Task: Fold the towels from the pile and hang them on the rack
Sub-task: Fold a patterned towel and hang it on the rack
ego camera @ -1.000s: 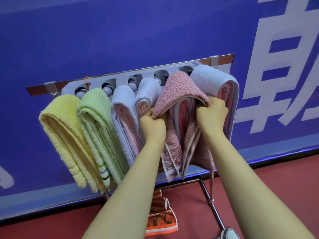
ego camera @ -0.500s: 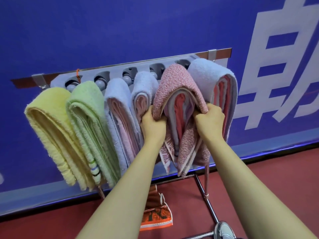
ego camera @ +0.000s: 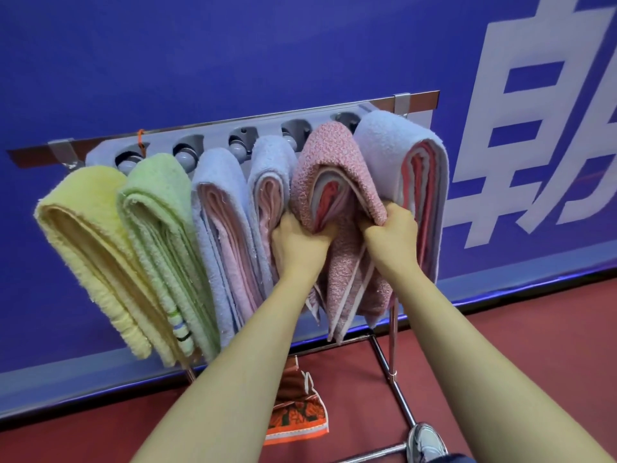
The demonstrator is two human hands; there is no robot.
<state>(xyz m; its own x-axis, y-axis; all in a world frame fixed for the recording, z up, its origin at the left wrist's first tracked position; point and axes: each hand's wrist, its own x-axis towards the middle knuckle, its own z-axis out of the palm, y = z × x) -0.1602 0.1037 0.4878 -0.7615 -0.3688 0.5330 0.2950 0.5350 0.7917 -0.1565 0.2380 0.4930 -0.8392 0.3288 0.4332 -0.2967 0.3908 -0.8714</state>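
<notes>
Fingers [ego camera: 314, 233] on both hands are curled tight and pinch the pink towel [ego camera: 334, 155]; none are spread. Left hand [ego camera: 298, 250] grips the towel's left hanging side just under the top fold. Right hand [ego camera: 392, 235] grips the right side at about the same height. Fingertips are buried in the cloth, so I can't tell how many layers each hand has.

Towel position: draped over a peg of the wall rack [ego camera: 217, 142], fifth from the left. It sits between the narrow light blue towel [ego camera: 270, 162] and the end light blue towel [ego camera: 397, 142], pressed against both. The peg itself is hidden. Yellow towel [ego camera: 83, 212] and green towel [ego camera: 157, 195] hang at the left end.

Step, my read: the fold is done and this is hang-and-seat for the pink one. The inner layers look uneven at the open end.

Next move calls for:
- an even downward tug on both sides so the fold seats on the peg
- squaring the loose layers
- letting go without dragging the neighbours, since spacing is tight

Orange patterned cloth [ego camera: 297, 416] lies on the red floor [ego camera: 500, 345] under the rack. I can't tell if it is a dropped towel. The pile is out of view, so the remaining count is unknown.
</notes>
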